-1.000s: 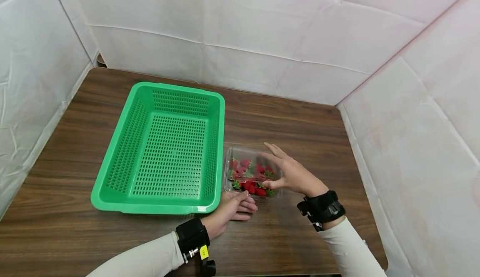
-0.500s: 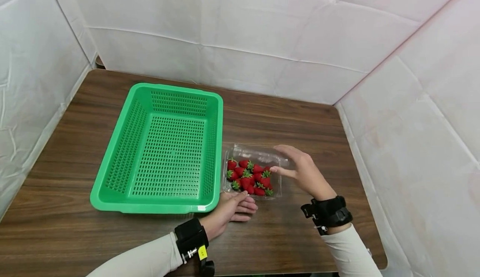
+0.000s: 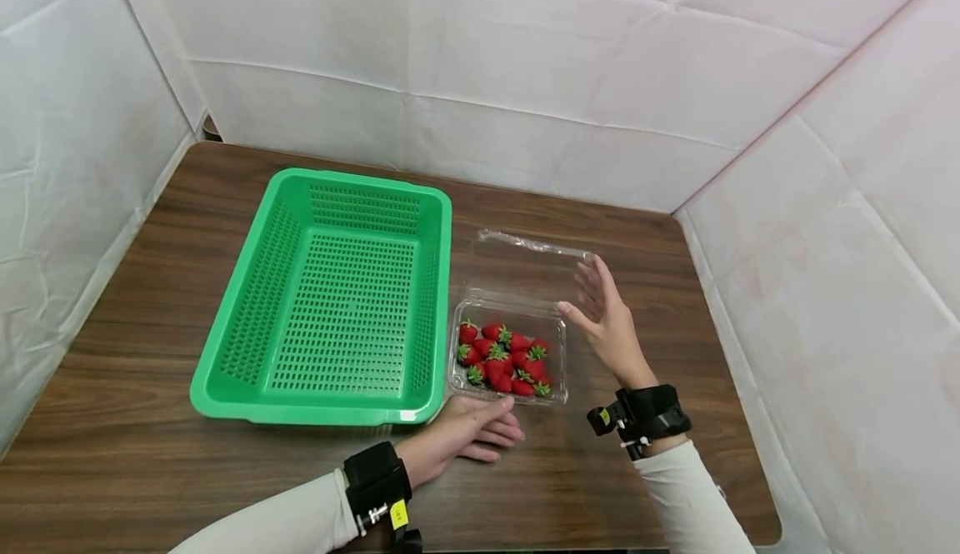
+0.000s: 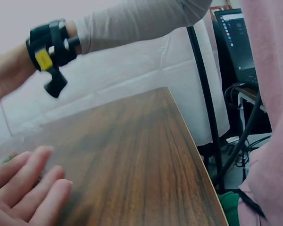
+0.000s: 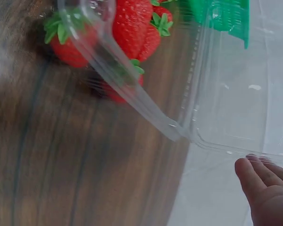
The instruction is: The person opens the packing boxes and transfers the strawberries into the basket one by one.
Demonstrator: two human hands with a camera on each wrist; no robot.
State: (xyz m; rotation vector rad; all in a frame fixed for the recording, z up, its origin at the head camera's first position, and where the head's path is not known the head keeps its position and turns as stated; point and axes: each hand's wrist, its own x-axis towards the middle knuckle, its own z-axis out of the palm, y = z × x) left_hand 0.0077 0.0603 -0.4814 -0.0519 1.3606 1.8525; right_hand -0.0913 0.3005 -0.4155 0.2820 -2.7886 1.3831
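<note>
Beside basket [image 3: 330, 296] | clamshell lid [image 3: 528, 267] now swung up | right hand [image 3: 603, 321] released | left hand [image 3: 465, 433] flat, steadying tray [image 3: 510, 358]

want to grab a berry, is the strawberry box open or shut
Open. The clear lid stands swung up behind the strawberry box, with the right hand at its edge, and the strawberries lie uncovered inside.

**Open from above, crowded at the sides**

The clear plastic strawberry box [image 3: 508, 346] is open from above; its raised clear lid [image 3: 525, 267] blocks the far side. The green perforated plastic basket [image 3: 333, 296] walls its left. Bare brown wooden counter [image 3: 645, 279] lies right, bounded by white walls [image 3: 825, 246].
</note>
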